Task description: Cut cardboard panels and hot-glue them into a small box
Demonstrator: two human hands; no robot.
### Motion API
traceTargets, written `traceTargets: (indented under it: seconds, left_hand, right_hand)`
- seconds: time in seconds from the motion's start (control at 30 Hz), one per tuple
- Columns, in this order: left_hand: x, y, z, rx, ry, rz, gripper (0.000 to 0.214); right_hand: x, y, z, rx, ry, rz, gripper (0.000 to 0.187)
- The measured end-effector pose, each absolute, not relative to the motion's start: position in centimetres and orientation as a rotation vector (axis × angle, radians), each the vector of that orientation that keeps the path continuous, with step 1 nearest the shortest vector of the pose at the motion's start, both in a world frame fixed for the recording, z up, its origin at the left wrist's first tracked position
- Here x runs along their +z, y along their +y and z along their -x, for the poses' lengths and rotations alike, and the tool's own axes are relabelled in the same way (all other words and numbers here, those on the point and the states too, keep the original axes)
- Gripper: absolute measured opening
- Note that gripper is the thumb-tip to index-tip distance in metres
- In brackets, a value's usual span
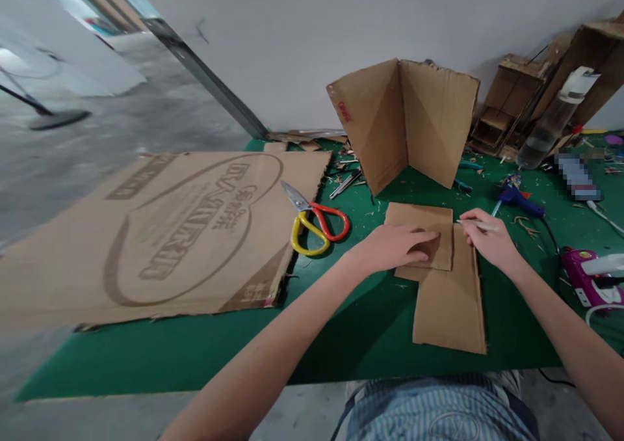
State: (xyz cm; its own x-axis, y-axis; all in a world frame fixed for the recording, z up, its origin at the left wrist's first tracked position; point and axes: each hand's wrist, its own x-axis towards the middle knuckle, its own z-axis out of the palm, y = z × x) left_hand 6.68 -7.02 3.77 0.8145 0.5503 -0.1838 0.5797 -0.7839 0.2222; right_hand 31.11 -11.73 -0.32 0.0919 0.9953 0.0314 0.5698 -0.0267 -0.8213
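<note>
My left hand [397,246] lies flat, fingers stretched, pressing a small cardboard piece [424,223] onto a longer cardboard strip [451,304] on the green mat [370,330]. My right hand [490,239] pinches a thin pencil-like stick [480,224] with its tip at the small piece's right edge.
A large printed cardboard sheet [160,233] covers the left of the table. Scissors with red and yellow handles [316,223] lie beside it. A folded cardboard corner [404,122] stands behind. A blue glue gun [517,197], a pink tool [589,278], a plastic bottle [556,119] and wooden boxes [517,99] sit at the right.
</note>
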Motion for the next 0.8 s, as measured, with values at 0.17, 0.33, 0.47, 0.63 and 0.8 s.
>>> traceTargets:
  seconds: [0.17,0.33,0.47,0.63,0.8]
  left_hand:
    - [4.6,-6.6,-7.1,-0.243,0.838,-2.674,0.054]
    - [5.0,-6.5,-7.2,-0.265,0.820,-2.645,0.053]
    - [5.0,-6.5,-7.2,-0.264,0.824,-2.628,0.053]
    - [5.1,-6.7,-7.2,-0.237,0.829,-2.627,0.052]
    - [5.3,-6.7,-7.3,-0.257,0.865,-2.611,0.054]
  right_hand:
    - [-0.7,-11.6,-30.8,0.665,-1.692,1.702,0.028]
    - [-0.7,-11.6,-30.3,0.574,-1.750,1.682,0.026]
    - [-0.2,-11.8,-30.1,0.590,-1.777,1.652,0.023]
    - [1.0,-13.3,-29.8,0.662,-1.904,1.604,0.019]
    - [1.7,-15.9,-29.2,0.708,-2.019,1.570,0.015]
